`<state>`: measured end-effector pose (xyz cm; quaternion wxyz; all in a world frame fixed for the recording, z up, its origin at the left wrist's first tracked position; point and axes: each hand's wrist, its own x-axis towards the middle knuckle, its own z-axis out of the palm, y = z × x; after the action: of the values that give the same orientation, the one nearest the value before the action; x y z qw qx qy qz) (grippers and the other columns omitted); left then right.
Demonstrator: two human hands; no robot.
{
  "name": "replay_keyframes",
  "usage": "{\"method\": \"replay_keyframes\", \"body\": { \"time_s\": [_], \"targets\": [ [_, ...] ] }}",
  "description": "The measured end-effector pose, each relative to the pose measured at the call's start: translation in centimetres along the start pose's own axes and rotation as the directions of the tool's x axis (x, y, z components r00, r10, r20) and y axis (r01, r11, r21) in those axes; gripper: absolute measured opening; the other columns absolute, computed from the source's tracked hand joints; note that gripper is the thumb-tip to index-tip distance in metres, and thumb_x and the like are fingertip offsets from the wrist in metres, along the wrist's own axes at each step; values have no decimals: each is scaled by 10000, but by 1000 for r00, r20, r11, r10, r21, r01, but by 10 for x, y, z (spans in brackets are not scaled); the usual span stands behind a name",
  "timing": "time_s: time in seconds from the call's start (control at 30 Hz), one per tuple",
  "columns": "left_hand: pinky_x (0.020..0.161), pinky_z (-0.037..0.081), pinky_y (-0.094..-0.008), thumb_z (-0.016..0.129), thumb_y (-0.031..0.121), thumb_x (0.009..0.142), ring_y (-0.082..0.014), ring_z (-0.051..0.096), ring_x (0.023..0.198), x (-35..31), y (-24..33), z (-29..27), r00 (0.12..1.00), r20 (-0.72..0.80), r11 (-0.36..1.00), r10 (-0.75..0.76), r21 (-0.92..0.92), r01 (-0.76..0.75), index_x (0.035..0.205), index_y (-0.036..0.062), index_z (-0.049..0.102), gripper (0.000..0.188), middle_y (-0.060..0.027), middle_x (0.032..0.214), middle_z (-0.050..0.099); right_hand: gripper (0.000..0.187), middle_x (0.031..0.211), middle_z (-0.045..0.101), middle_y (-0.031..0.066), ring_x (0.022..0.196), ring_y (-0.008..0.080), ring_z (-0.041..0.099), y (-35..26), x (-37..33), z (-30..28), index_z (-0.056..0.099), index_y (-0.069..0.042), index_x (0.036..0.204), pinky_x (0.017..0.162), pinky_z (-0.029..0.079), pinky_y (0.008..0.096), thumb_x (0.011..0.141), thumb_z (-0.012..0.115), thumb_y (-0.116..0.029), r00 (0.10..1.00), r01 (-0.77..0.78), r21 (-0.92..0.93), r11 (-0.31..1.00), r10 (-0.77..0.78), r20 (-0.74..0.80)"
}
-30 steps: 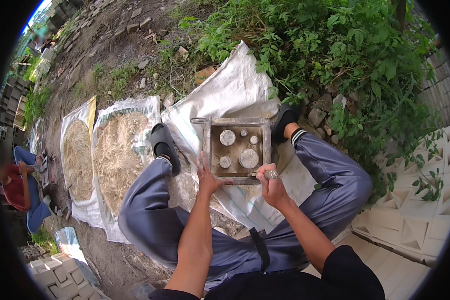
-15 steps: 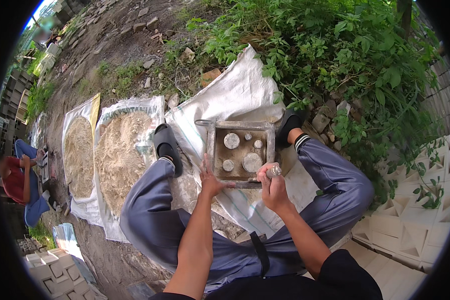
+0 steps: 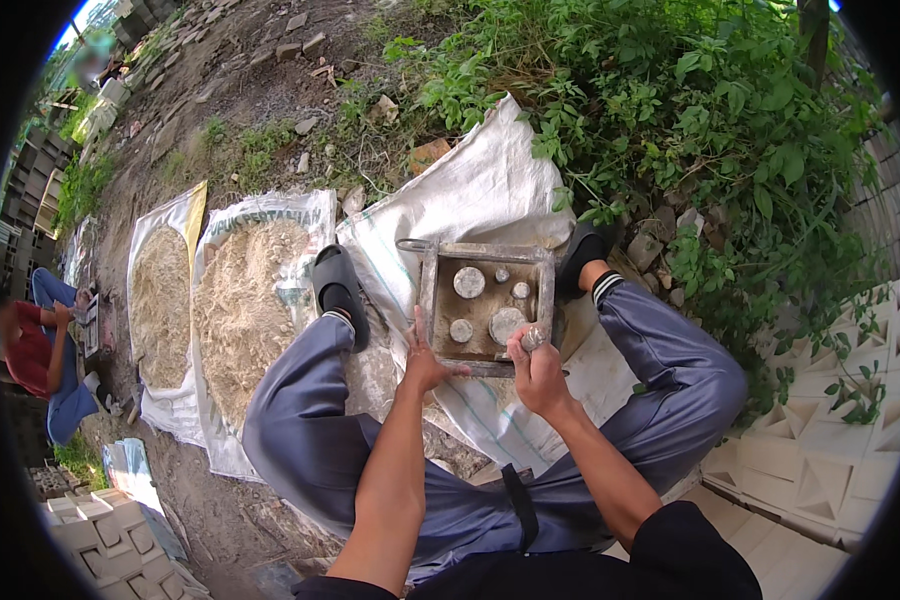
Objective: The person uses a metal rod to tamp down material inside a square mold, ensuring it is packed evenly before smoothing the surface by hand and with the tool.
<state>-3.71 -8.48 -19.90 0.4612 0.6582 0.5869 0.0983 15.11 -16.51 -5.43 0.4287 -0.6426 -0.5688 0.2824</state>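
Observation:
A square wooden mould frame [image 3: 545,290] lies between my feet, with several round grey cylinders standing up inside it, among them a large one [image 3: 469,283] at the far left. Sandy material covers the bottom around them. My left hand [image 3: 425,362] rests on the frame's near left corner, fingers stretched and spread along its side. Over the near right corner, my right hand [image 3: 540,382] is wrapped round a grey-crusted, rod-like tool [image 3: 533,339], whose rounded end points up out of the fist. The tool's lower part is mostly hidden by the hand.
White sacking [image 3: 470,185] lies under the frame. To the left, two heaps of pale powder [image 3: 245,285] sit on spread sacks. Another person [image 3: 45,350] sits at far left. Leafy plants [image 3: 690,130] grow at upper right, and pale patterned blocks [image 3: 820,460] stand at lower right.
My right hand has shifted slightly left with the rod-like tool, whose top now sits nearer the large near cylinder. My left hand stays on the frame's corner.

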Motion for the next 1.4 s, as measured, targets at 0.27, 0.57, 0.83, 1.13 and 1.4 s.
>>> {"method": "replay_keyframes", "body": {
  "time_s": [0.27,0.57,0.83,1.13,1.4],
  "targets": [
    [1136,306,-420,956,226,418,-396,266,1381,0,1,-6,996,50,998,70,-8,-69,1479,159,-213,1579,-245,1537,106,74,809,532,144,683,302,521,1,5,5,466,-17,967,666,445,380,961,492,-85,1000,-13,53,998,12,22],
    [1141,291,-426,951,220,450,-403,241,1390,-2,2,-9,996,91,999,14,-50,-9,1472,192,-236,1567,-252,1520,138,107,837,544,142,706,310,547,1,1,15,445,-25,991,673,446,386,965,498,-115,992,-83,96,992,73,103],
    [1130,302,-451,955,228,446,-424,277,1364,-1,0,-7,997,81,1000,-19,-20,21,1470,216,-243,1576,-253,1493,188,71,842,540,137,726,263,544,14,-3,20,458,-29,975,682,445,368,963,493,-90,998,20,84,996,-25,61],
    [1133,298,-441,949,193,460,-428,258,1373,0,-8,-8,995,81,997,63,-56,-59,1461,229,-261,1570,-270,1494,171,63,842,573,113,662,236,560,2,1,24,463,-35,986,629,460,349,959,494,-83,998,15,110,994,-21,56],
    [1143,289,-400,947,159,456,-392,242,1395,9,-1,-10,988,153,1000,10,-15,-8,1461,170,-259,1571,-256,1519,164,109,792,574,148,700,320,596,22,2,45,443,-26,984,654,464,394,956,516,-102,978,211,160,964,-208,-35]
  ]
}}
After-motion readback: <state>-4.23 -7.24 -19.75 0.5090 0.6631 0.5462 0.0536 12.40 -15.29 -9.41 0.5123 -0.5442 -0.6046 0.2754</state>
